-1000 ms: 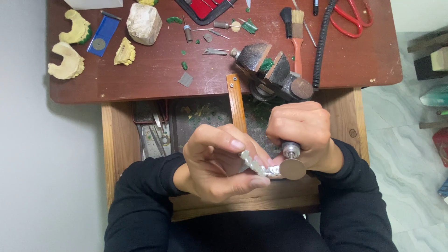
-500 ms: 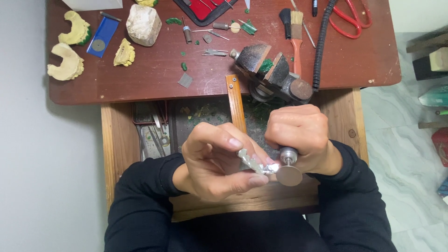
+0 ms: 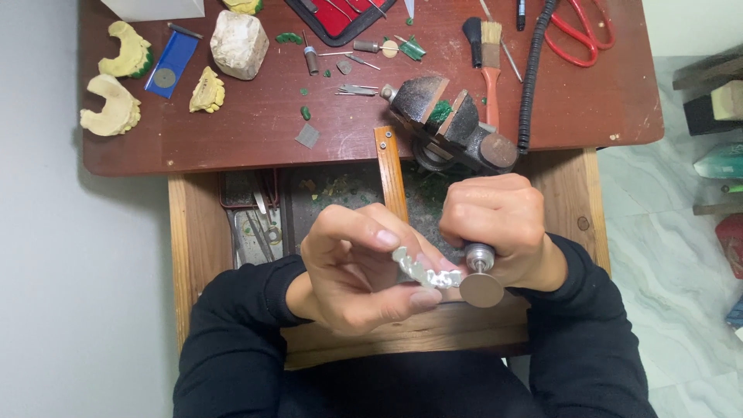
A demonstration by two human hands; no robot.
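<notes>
Piece: a small silvery metal piece, lumpy and pale, sits in front of the person over the open drawer, near the bench's near edge.
Left hand: the left hand pinches the piece, thumb below and fingertips on top, fingers curled shut on it.
Right hand: the right hand is fisted round a rotary tool; its tan disc touches the piece's right end.
Doing it well: I'd judge light pressure best, with the disc's edge kept off the left fingertips, which sit just beside it, and both wrists braced.
Look: the surface seems matte and uneven; finer detail is too small to tell.
Peg: a wooden peg juts toward the hands.
Vise: a dark vise stands just beyond the right hand.
Far bench: red scissors, a brush, a pale stone and yellowish casts to the left.
</notes>
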